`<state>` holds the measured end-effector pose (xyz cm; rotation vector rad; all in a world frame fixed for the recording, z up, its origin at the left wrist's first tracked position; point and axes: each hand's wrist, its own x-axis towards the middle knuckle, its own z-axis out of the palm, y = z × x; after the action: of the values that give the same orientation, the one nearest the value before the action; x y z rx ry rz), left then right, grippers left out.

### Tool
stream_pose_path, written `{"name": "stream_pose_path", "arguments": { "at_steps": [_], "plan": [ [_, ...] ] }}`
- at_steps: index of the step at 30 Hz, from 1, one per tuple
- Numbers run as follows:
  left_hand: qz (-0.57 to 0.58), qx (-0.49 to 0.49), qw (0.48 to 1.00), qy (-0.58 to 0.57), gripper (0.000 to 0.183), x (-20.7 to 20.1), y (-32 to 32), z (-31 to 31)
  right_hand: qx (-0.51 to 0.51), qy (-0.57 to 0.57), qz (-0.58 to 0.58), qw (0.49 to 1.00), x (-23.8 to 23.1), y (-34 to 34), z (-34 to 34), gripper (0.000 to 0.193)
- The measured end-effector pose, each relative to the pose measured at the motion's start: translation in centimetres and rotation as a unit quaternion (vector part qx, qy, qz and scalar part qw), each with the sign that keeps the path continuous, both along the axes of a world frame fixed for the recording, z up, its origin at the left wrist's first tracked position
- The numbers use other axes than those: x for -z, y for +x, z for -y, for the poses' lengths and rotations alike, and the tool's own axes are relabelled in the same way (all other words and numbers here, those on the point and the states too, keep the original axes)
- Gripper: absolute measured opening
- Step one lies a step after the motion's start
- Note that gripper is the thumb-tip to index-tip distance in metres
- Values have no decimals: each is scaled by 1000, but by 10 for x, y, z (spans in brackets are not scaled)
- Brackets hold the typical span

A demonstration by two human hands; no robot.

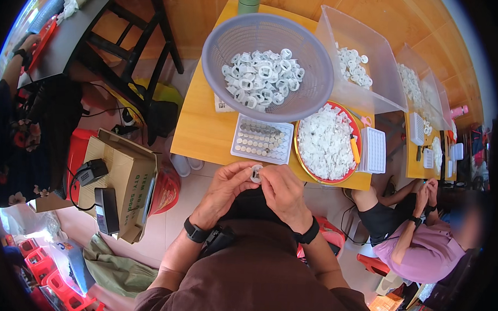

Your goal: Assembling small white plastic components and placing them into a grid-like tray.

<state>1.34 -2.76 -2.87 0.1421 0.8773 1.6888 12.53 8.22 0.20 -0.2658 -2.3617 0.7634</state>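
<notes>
A small white ring-shaped plastic part [256,173] is pinched between my left hand [225,189] and my right hand [285,195], just in front of the table's near edge. The fingers of both hands are closed on it. Beyond them lies a white compartment tray [236,150] with rows of small round silvery pieces. A grey-purple perforated basket [211,62] behind it holds many similar white ring parts [263,73]. To its right, a red round tray [300,168] is heaped with small white plastic pieces [324,139].
An orange-handled tool [355,151] rests on the red tray's edge, beside stacked white trays [373,151]. A clear bin [375,55] and a green canister [249,1] stand behind. A cardboard box [142,173] is at left. Co-workers sit at right [423,241] and far left.
</notes>
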Motion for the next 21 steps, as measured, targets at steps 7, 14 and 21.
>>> {"name": "stream_pose_path", "arguments": {
  "at_steps": [7, 14, 21],
  "plan": [
    [-35, -3, 999, -10, 23, 2, 2, 1, -28, -13, 33, 999, 0, 0, -1, 25],
    [-64, -4, 998, -8, 22, 1, 3, 1, -27, -128, 24, 991, 4, 2, -7, 18],
    [-67, -6, 998, -6, 22, -8, 2, -4, -22, -144, 17, 989, -5, 2, -10, 16]
  ]
}}
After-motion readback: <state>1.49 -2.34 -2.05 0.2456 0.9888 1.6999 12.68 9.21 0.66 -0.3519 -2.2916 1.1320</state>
